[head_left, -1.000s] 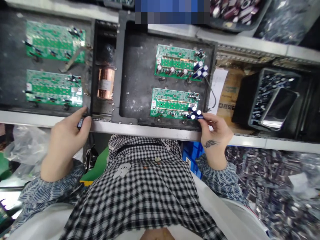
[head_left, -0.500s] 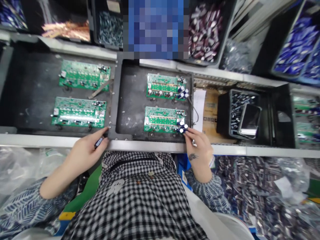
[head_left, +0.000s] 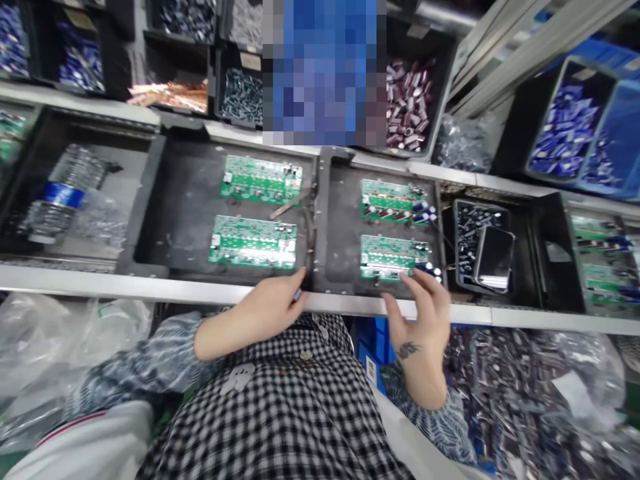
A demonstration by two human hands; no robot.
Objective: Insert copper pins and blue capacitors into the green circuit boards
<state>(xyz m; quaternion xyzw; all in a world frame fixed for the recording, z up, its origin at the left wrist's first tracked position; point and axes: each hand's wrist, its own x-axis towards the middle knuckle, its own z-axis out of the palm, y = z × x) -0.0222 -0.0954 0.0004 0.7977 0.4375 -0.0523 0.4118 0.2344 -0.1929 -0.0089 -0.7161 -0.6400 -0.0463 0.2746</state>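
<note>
My left hand [head_left: 265, 303] is at the front rail, fingertips by the edge of the left black tray [head_left: 175, 220]. A dark capacitor [head_left: 299, 294], mostly hidden, is held between its thumb and fingers. Over the front right corner of the lower circuit board [head_left: 377, 257] in the right tray [head_left: 343, 267], my right hand [head_left: 423, 310] has its fingers apart and shows nothing in them. Dark blue capacitors [head_left: 436, 273] stand on that corner beside the fingertips, partly covered by them. Behind it lies another green board [head_left: 385, 197] with brown and blue capacitors.
Two more boards [head_left: 255, 250] lie in the left tray. A phone [head_left: 494, 257] rests on a black bin [head_left: 465, 283] of small parts at right. Part bins [head_left: 407, 120] line the back. A plastic bottle [head_left: 63, 193] lies at far left. The metal rail [head_left: 345, 303] runs along the front.
Both trays have slid right toward the parts bin, covering the cardboard. My left hand has travelled right with them. My right hand has spread its fingers away from the capacitors. The view has shifted too.
</note>
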